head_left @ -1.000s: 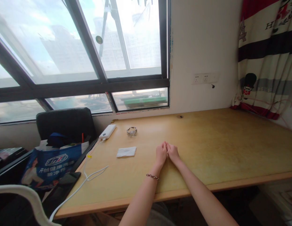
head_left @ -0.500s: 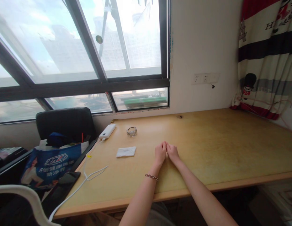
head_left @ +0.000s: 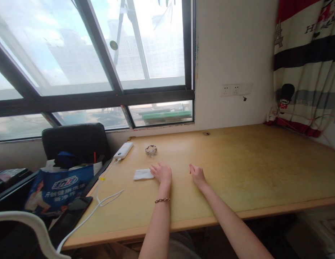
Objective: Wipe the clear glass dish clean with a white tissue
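Note:
My left hand (head_left: 162, 172) lies palm down on the wooden desk (head_left: 237, 169), fingers spread, with its fingertips on the right edge of a folded white tissue (head_left: 142, 174). A beaded bracelet sits on that wrist. My right hand (head_left: 197, 174) rests on the desk a short way to the right, fingers loosely apart, holding nothing. Behind the tissue stands a small clear glass ashtray (head_left: 151, 150).
A white power bank (head_left: 123, 150) lies at the desk's back left, its white cable (head_left: 102, 201) trailing off the left edge. A black chair (head_left: 75, 142) with a blue bag (head_left: 58, 187) stands left. A window, wall sockets (head_left: 234, 89) and a striped curtain (head_left: 304, 64) are behind.
My hands were touching each other at the desk's middle. The left hand has slid left to the white tissue; the right hand has stayed in place.

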Tool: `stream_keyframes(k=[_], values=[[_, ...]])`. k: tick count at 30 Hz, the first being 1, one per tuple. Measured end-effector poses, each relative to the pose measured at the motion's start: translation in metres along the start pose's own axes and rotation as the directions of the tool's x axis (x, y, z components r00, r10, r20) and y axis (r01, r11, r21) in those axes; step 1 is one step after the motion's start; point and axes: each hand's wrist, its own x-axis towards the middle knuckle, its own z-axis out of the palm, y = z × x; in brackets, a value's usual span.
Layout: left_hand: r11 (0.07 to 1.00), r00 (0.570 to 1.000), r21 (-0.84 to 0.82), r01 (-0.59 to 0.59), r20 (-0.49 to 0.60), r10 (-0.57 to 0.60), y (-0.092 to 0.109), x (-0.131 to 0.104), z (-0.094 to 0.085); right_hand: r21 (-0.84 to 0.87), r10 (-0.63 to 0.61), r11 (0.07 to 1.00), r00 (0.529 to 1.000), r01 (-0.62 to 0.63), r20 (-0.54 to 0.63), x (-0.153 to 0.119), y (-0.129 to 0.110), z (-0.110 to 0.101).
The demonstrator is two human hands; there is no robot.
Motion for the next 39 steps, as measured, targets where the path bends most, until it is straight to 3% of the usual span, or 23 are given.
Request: stream_keyframes(k=[2,4,6,8,11,13,15,17,20,22,24,28,30,32,35,37,39], values=[[1.000,0.995,-0.015,-0.013,0.098,0.015,-0.001,-0.001,0.002,-0.005,-0.007,1.000,1.000,0.007,0.007,-0.001,-0.001,-0.001],[0.990,0.973,-0.101,-0.098,0.199,0.117,0.003,-0.004,0.003,-0.007,-0.019,1.000,1.000,0.019,0.015,-0.001,-0.001,-0.001],[0.941,0.923,-0.277,-0.193,0.273,0.270,0.009,-0.009,0.004,-0.010,-0.032,0.999,0.999,0.032,0.022,-0.002,-0.002,-0.001],[0.833,0.849,-0.497,-0.244,0.306,0.431,0.018,-0.016,0.003,-0.022,-0.035,0.999,0.999,0.035,0.018,-0.002,-0.001,-0.002],[0.647,0.752,-0.742,-0.176,0.323,0.574,0.029,-0.028,0.003,-0.059,-0.004,0.998,0.999,0.002,-0.037,-0.001,0.002,-0.003],[0.560,0.723,-0.827,-0.050,0.356,0.591,0.035,-0.034,0.003,-0.086,0.010,0.996,0.994,-0.020,-0.106,0.000,0.005,-0.004],[0.487,0.726,-0.868,0.094,0.395,0.563,0.039,-0.035,0.004,-0.129,-0.015,0.992,0.985,-0.007,-0.170,0.001,0.008,-0.005],[0.432,0.757,-0.876,0.214,0.428,0.493,0.039,-0.032,0.007,-0.191,-0.064,0.981,0.981,0.028,-0.185,0.002,0.010,-0.006],[0.428,0.821,-0.842,0.329,0.479,0.310,0.034,-0.025,0.013,-0.245,-0.113,0.965,0.990,0.090,-0.082,0.001,0.013,-0.006],[0.485,0.843,-0.802,0.348,0.494,0.211,0.029,-0.022,0.017,-0.227,-0.115,0.968,0.993,0.111,-0.003,0.001,0.014,-0.005],[0.555,0.849,-0.766,0.325,0.495,0.186,0.026,-0.020,0.018,-0.179,-0.104,0.978,0.994,0.106,0.019,0.001,0.015,-0.004],[0.610,0.841,-0.755,0.240,0.476,0.258,0.028,-0.023,0.013,0.019,-0.054,0.998,0.993,0.056,-0.109,0.003,0.013,-0.005],[0.544,0.800,-0.792,0.275,0.503,0.328,0.032,-0.026,0.009,0.174,-0.011,0.984,0.981,0.045,-0.192,0.005,0.012,-0.006],[0.411,0.709,-0.808,0.423,0.577,0.406,0.036,-0.029,0.006,0.317,0.034,0.948,0.972,0.043,-0.233,0.008,0.011,-0.007],[0.224,0.559,-0.704,0.674,0.684,0.468,0.040,-0.032,0.004,0.430,0.074,0.902,0.974,0.026,-0.214,0.010,0.011,-0.006],[0.165,0.523,-0.654,0.738,0.710,0.472,0.041,-0.033,0.003,0.428,0.071,0.904,0.977,0.023,-0.201,0.009,0.010,-0.007],[0.140,0.516,-0.643,0.753,0.709,0.481,0.040,-0.033,0.001,0.366,0.055,0.930,0.973,0.032,-0.224,0.008,0.008,-0.009]])
